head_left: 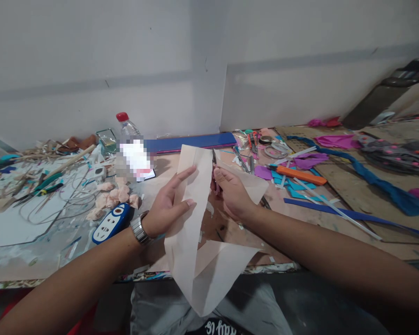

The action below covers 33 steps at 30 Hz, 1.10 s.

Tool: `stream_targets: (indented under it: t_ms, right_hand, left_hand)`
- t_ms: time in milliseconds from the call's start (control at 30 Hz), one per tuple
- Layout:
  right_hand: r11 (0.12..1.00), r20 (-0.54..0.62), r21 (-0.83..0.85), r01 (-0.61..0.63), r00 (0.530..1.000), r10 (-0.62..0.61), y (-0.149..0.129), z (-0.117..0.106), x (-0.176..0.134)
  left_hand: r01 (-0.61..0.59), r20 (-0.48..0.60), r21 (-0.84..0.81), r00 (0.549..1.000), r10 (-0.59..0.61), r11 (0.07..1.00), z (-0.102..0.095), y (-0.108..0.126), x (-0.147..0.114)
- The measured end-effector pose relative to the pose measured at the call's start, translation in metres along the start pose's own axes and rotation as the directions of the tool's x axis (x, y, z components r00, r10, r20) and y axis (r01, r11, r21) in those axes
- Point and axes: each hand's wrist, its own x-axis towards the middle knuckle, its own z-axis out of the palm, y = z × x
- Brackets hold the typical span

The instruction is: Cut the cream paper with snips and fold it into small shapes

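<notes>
Over the worktop (277,253), near its front edge, a big piece of pale paper (192,209) is held up in front of the person. It is long and thin, and its long way runs up and down, from the top end near the wall side to a low point that hangs past the edge, over the person's lap. Down there it bends, and one corner pokes out to the right.

The left hand (171,204) has hold of the paper from the left side. Its thumb and one finger lie flat on the front, spread apart; I cannot see all the other fingers. A silver watch (140,229) sits on that wrist.

The right hand (235,195) is closed around the scissors (214,160). They stand nearly straight up, with the tip pointing away from the person, to the wall. The blades are right by the paper's right edge, near its top end. I cannot tell how wide they are open.

To the left of the left hand is a blue and white power strip (111,223), slanting, with crumpled peach bits (113,196) just behind it. Right of the right hand lies an orange cutter (302,175), its long side going mostly left to right.
</notes>
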Motion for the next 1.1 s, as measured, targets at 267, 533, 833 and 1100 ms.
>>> stream_targets:
  t_ms: [267, 533, 833, 1100]
  right_hand:
    - [1.000, 0.014, 0.012, -0.003, 1.000, 0.003, 0.0006, -0.0013, 0.0010]
    - [1.000, 0.036, -0.024, 0.020, 0.999, -0.019, -0.0009, -0.0018, 0.0006]
    - [0.999, 0.040, 0.000, 0.032, 0.999, -0.032, -0.0040, -0.0009, -0.0007]
    - [0.996, 0.062, 0.064, -0.056, 0.997, 0.052, -0.0021, -0.0003, -0.0020]
  left_hand:
    - [0.012, 0.014, 0.000, 1.000, -0.012, 1.000, -0.0002, 0.0002, -0.0003]
    - [0.015, 0.011, -0.007, 1.000, -0.015, 1.000, -0.0005, 0.0006, 0.0005]
    - [0.008, 0.011, -0.002, 1.000, -0.008, 1.000, -0.0006, 0.0002, 0.0012]
    - [0.027, -0.046, -0.034, 0.999, -0.029, 0.999, -0.0001, -0.0053, 0.0002]
